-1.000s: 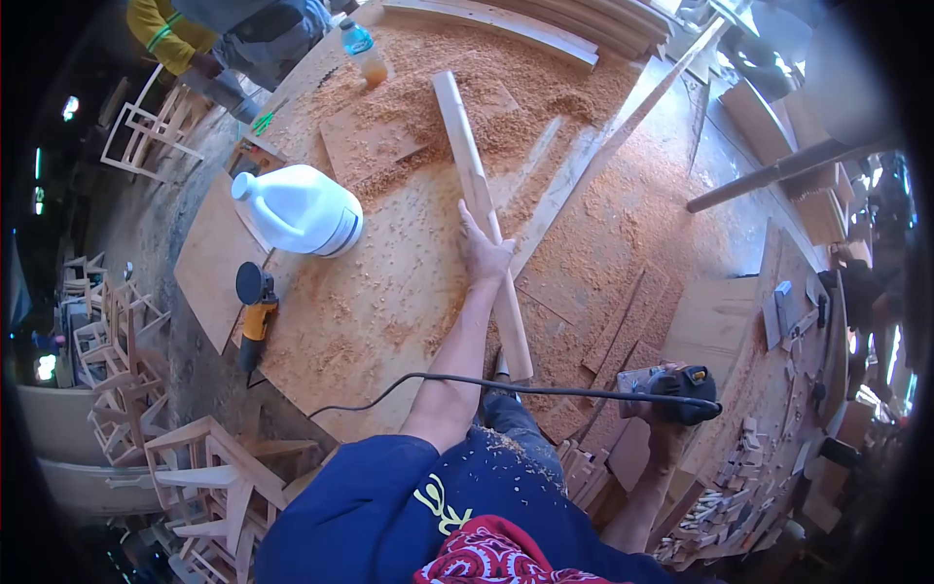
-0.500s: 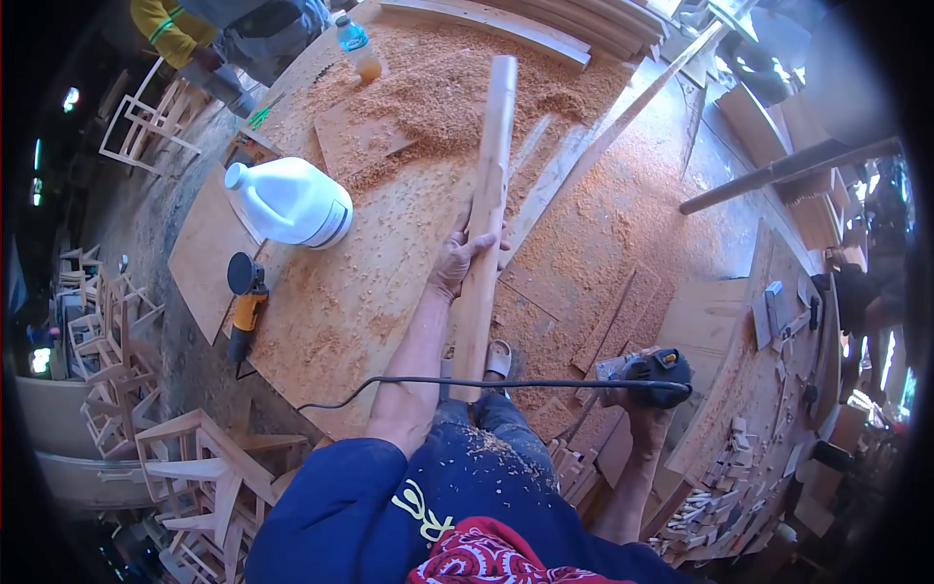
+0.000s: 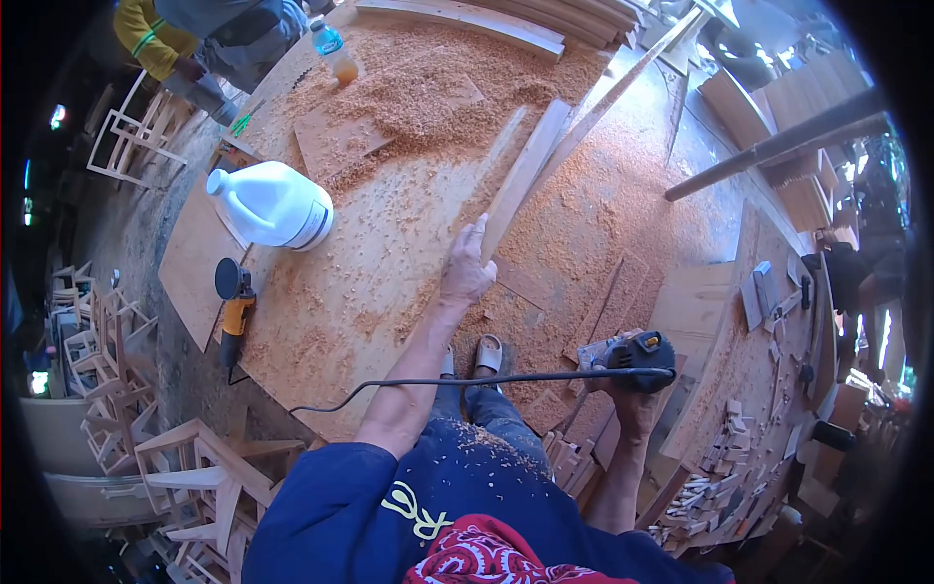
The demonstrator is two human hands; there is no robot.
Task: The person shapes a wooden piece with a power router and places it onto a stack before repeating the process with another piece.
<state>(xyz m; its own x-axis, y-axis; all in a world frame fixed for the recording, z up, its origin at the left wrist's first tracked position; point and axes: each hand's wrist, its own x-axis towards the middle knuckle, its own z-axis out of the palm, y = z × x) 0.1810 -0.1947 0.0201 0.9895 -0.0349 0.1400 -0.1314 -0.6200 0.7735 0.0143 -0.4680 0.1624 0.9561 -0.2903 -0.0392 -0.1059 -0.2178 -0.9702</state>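
My left hand is closed around the near end of a wooden bar, which slants away to the right, low over the shavings-covered work board. Its far end is beside a long thin wooden strip. Off to the right, my right hand grips a trim router with a silver base and a dark motor cap. The router is held up, tilted on its side. Its black cord stretches across my legs and left forearm.
A white jug, a yellow-and-black disc sander and a drink bottle stand or lie on the left. Another person is at the far left. Wooden frames are stacked lower left; small offcuts lie right.
The wooden bar, earlier upright in view before me, has swung away and down to the right with my left hand nearer its end. The router has shifted slightly left and up.
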